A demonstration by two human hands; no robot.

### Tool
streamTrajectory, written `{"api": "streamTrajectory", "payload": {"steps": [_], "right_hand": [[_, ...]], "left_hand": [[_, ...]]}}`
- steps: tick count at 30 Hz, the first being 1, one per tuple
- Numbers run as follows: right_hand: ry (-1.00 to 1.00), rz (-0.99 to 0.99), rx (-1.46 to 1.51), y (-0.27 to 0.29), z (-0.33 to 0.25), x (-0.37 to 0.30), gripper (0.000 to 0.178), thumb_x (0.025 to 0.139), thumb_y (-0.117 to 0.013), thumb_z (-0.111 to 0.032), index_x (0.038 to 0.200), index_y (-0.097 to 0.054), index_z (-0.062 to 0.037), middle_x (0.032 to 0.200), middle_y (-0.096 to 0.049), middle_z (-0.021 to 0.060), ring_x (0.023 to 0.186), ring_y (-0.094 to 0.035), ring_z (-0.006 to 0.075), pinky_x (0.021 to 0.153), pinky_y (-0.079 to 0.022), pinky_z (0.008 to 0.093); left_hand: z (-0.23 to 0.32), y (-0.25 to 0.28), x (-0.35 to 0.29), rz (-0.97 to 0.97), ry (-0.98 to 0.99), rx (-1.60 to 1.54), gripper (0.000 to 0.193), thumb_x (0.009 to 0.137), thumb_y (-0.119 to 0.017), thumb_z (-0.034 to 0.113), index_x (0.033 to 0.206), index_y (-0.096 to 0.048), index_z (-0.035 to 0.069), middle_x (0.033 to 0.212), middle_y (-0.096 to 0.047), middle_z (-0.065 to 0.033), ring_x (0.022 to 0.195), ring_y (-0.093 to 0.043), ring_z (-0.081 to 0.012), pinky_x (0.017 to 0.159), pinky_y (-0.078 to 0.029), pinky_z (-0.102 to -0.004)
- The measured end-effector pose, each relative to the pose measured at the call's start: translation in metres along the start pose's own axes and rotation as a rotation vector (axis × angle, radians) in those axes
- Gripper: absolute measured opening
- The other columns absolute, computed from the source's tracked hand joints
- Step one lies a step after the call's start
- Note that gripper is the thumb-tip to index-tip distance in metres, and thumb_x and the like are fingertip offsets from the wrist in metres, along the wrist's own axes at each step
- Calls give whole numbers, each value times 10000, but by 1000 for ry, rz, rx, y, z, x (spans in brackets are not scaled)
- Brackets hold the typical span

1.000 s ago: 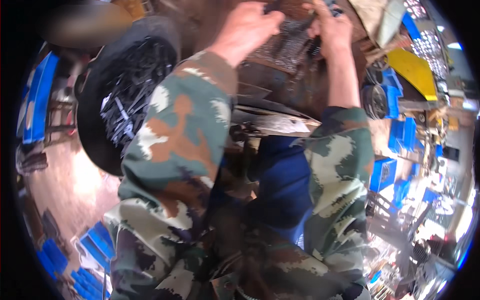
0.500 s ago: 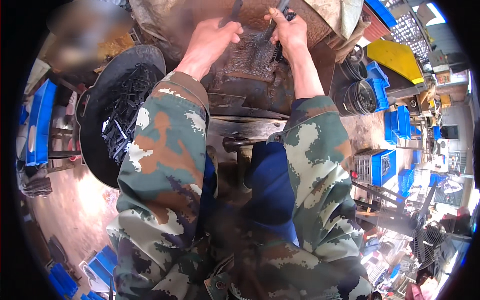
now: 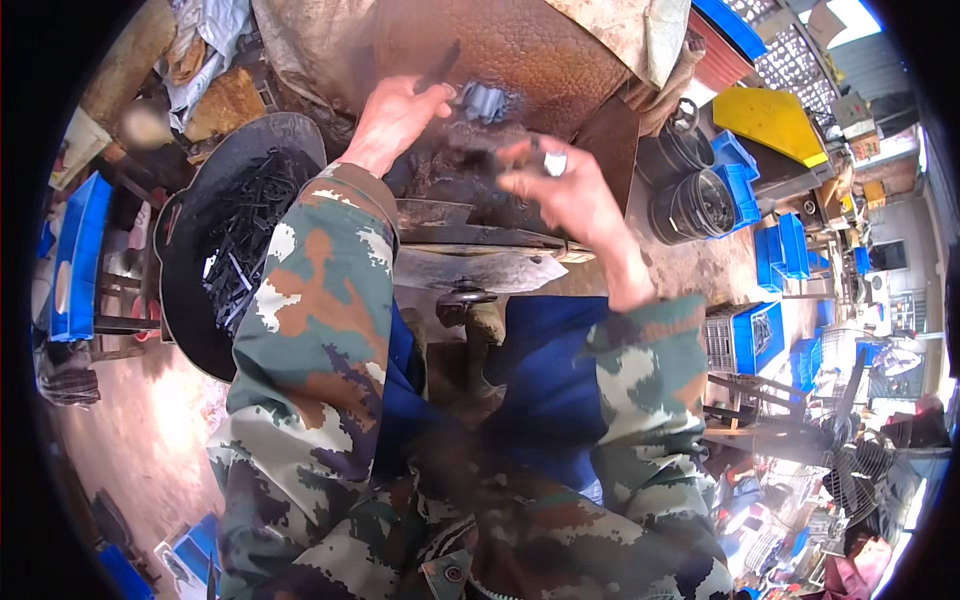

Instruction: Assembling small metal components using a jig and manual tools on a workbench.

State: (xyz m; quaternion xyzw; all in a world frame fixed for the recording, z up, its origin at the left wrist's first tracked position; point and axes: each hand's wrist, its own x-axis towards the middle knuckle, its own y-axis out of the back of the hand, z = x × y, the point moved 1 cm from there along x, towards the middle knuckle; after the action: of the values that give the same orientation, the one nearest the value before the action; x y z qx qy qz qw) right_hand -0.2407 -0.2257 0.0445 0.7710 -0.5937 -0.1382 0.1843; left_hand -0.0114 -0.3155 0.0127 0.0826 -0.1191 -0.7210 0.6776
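Note:
At the top middle, my left hand [image 3: 400,118] is closed round a thin dark strip [image 3: 440,65] that sticks up past the thumb. My right hand [image 3: 572,190] is to its right, bent at the wrist and smeared by motion. A small white patch shows near its fingers; whether they hold anything is unclear. Between and beyond the hands, a shiny grey-blue lump [image 3: 485,103] sits on a grimy, dark brown machine bed [image 3: 440,170]. Left of my left sleeve, a black pan [image 3: 180,290] holds many small dark strips [image 3: 255,220].
A brown stained sheet [image 3: 480,40] rises behind the work spot. Dark round buckets [image 3: 690,205] and blue crates [image 3: 760,335] stand at the right, below a yellow panel [image 3: 770,125]. A blue crate [image 3: 80,255] is at the far left. A fan [image 3: 860,470] stands lower right.
My right hand has come down toward me; the dark bar it gripped no longer shows. The grey-blue lump is now in sight. My left hand has shifted slightly down and left, still with its strip.

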Motion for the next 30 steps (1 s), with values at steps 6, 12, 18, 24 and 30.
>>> {"api": "streamTrajectory", "payload": {"steps": [6,12,18,24,30], "right_hand": [[322,-161,-481,-33,21,-56,356,720,-709,35,1066,-648,-23,1178,-660,111,1083,-640,313,902,-519,373],[231,-287,-436,-29,32,-59,463,647,-606,91,1094,-639,-25,1246,-628,71,1182,-586,301,946,-493,393],[-223,-209,-19,3,-7,-44,219,859,-662,-67,1063,-647,11,882,-679,76,758,-624,132,705,-519,294],[-247,194,498,16,7,-16,123,933,-625,-103,1010,-619,-8,936,-695,121,474,-478,71,437,-425,277],[-150,389,842,1,2,11,110,953,-605,-96,1015,-590,-7,926,-671,138,488,-482,114,438,-447,308]], "left_hand": [[-11,-7,-5,-80,-124,240,364,918,-606,324,1090,-699,17,930,-707,-146,882,-651,-249,834,-482,-377],[-13,-12,-10,-272,-75,576,300,926,-616,266,1126,-692,55,957,-690,-205,926,-660,-351,848,-489,-422],[-39,-27,-7,-302,-159,572,223,890,-660,168,1053,-692,19,800,-647,-230,763,-624,-382,717,-481,-437],[-33,-35,7,-225,-52,406,293,913,-605,247,1099,-705,45,946,-709,-121,934,-636,-275,850,-473,-380],[22,-30,-24,-303,-34,-46,279,939,-598,290,1022,-694,42,781,-658,36,545,-356,-37,511,-306,-224]]}}
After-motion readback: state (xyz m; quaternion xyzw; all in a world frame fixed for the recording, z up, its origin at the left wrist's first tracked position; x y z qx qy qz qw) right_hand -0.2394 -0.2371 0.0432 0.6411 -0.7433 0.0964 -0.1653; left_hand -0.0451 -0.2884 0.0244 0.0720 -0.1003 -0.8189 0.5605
